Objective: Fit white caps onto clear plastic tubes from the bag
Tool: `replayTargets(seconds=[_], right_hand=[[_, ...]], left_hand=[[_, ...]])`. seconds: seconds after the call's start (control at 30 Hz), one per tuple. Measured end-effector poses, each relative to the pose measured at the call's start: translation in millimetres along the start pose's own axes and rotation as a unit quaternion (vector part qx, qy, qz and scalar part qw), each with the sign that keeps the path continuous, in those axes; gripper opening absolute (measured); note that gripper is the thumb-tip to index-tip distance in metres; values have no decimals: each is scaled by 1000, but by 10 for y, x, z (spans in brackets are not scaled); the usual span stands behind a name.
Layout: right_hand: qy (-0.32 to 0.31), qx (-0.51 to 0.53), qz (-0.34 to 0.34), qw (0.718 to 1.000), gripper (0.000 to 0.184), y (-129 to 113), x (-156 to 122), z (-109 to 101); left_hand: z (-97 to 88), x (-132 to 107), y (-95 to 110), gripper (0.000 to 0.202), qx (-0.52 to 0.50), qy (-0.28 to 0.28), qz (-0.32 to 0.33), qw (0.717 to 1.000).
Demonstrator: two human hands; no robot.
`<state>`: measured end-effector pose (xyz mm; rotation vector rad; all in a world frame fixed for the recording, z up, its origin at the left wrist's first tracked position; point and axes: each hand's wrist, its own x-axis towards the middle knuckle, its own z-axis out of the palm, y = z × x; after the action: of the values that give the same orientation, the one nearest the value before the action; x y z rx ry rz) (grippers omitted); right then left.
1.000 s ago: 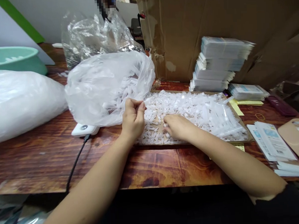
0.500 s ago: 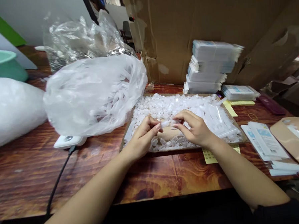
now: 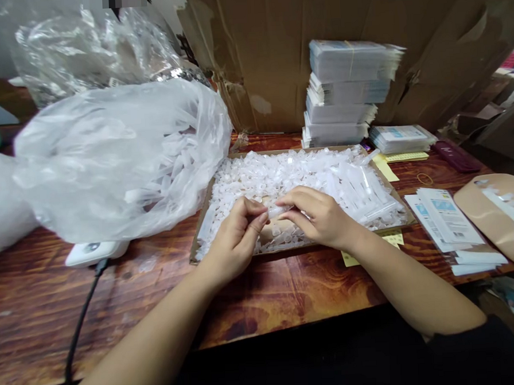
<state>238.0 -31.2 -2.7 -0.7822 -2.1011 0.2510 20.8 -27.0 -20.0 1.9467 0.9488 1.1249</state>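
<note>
Over a shallow cardboard tray (image 3: 194,247), both my hands pinch one small translucent plastic piece (image 3: 275,210) between them. My left hand (image 3: 237,231) grips its left end with thumb and forefinger closed. On the other end, the thumb and forefinger of my right hand (image 3: 316,215) are closed too. The piece looks like a short tube or cap; its exact kind is too small to make out. Many small clear plastic parts (image 3: 256,172) fill the tray around a bare patch. Longer clear tubes (image 3: 369,195) lie at its right side.
A plastic bag of white parts (image 3: 121,159) bulges at left, beside a white power strip (image 3: 94,253) with a black cable. Bundled printed packets (image 3: 346,90) are stacked against a large cardboard box (image 3: 267,54). Loose packets (image 3: 446,220) and a beige board (image 3: 495,220) lie right.
The view has shifted, so the scene sits farther left and slightly higher. My hands have come closer together, and the gap between their fingertips is smaller.
</note>
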Motion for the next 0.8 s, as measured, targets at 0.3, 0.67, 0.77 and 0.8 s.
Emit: replayTargets(seconds=[0.3, 0.67, 0.77, 0.8], right_hand=[[-84, 49, 132, 986, 19, -72, 38, -41], [-137, -28, 184, 973, 24, -80, 76, 1], [-133, -13, 165, 977, 16, -125, 134, -11], [-139, -5, 181, 974, 16, -137, 158, -9]], left_hand=[[17, 4, -11, 16, -13, -16, -27, 999], [63, -8, 23, 12, 27, 10, 3, 1000], [62, -3, 37, 10, 66, 23, 26, 997], [59, 0, 28, 9, 84, 28, 44, 995]])
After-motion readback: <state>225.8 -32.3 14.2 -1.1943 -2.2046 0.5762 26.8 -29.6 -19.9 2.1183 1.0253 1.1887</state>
